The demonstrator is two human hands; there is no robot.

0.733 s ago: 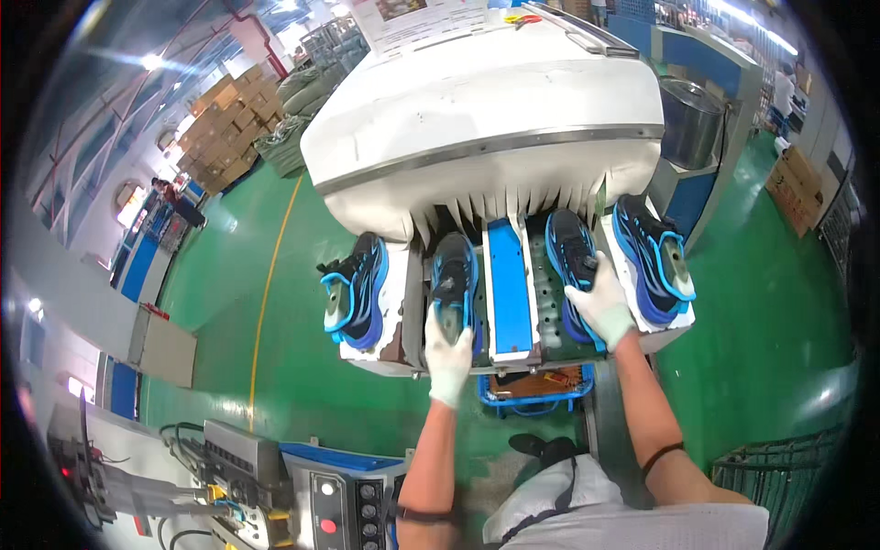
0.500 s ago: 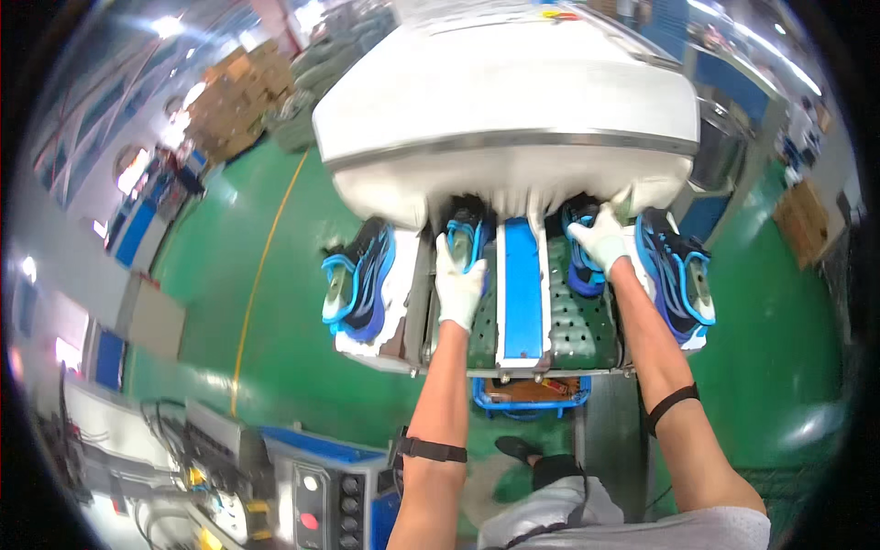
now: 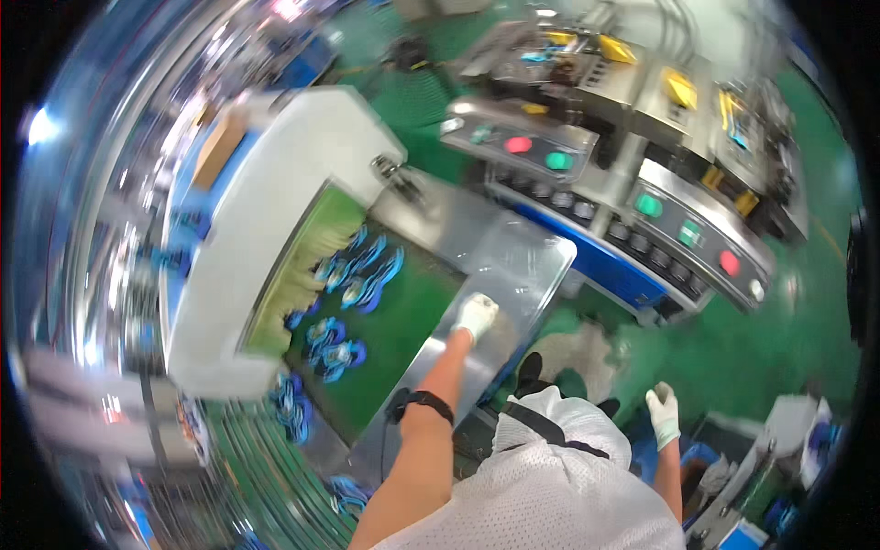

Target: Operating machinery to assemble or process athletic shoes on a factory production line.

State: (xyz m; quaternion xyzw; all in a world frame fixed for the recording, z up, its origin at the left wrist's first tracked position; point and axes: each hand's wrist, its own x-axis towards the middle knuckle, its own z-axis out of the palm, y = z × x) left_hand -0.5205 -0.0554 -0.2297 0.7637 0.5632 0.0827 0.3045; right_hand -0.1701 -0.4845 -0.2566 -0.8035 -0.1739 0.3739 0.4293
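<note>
My left hand [image 3: 477, 316], in a white glove, is over the bare metal ledge [image 3: 513, 266] at the end of a conveyor. Its fingers look curled in, with nothing seen in them; blur hides whether it touches the metal. Low on the right hangs my right hand [image 3: 664, 414], also gloved, away from the conveyor. Its fingers are loosely apart and no object shows in them. Several blue and black sports shoes [image 3: 371, 275] lie on the green belt [image 3: 403, 339], left of my left hand, by the fringed opening of a white machine [image 3: 266, 247].
A machine with red and green buttons on its control panels [image 3: 678, 225] stands at the upper right. More shoes [image 3: 291, 408] lie beside the belt, near a rack of green rollers [image 3: 266, 467]. Green floor [image 3: 733, 339] extends to the right.
The view has swung to a different workplace, from the white machine with shoes on moulds to the conveyor. Both hands have left the shoes that they were on; my right hand has dropped to my side.
</note>
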